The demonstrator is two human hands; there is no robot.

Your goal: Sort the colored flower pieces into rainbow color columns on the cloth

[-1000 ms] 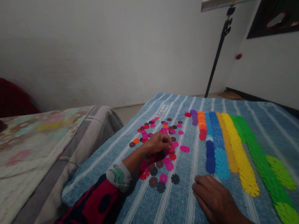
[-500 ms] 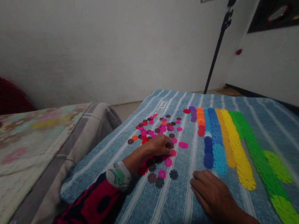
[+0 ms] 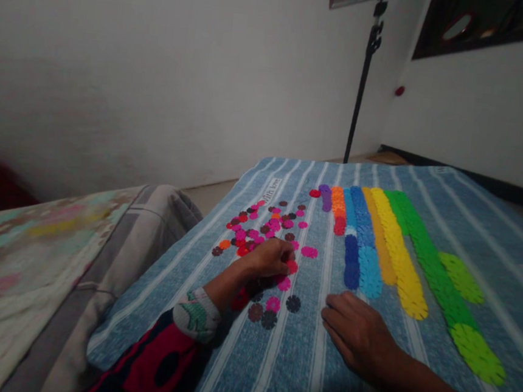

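My left hand [image 3: 270, 259] is over a loose scatter of flower-edged plastic discs, its fingers pinched together low on the pile. A red-pink disc [image 3: 292, 267] lies right at its fingertips. Whatever is inside the pinch is hidden. Pink discs [image 3: 284, 283] and dark grey discs [image 3: 293, 304] lie near this hand. My right hand [image 3: 362, 333] rests on the striped cloth, palm down, with fingers loosely bent and nothing visible in them. Just beyond it are overlapping rows of discs: dark blue [image 3: 352, 265], light blue [image 3: 371, 272] and yellow [image 3: 411, 288].
Green [image 3: 425, 259], orange [image 3: 337, 199] and purple [image 3: 325, 196] rows lie farther over on the blue striped cloth [image 3: 292, 369]. A draped bed-like surface [image 3: 46, 250] is at the left. A black stand [image 3: 360, 95] rises behind the far edge, before the wall.
The whole view has shifted, so the cloth and rows appear farther left. Both hands stay at nearly the same places relative to the discs.
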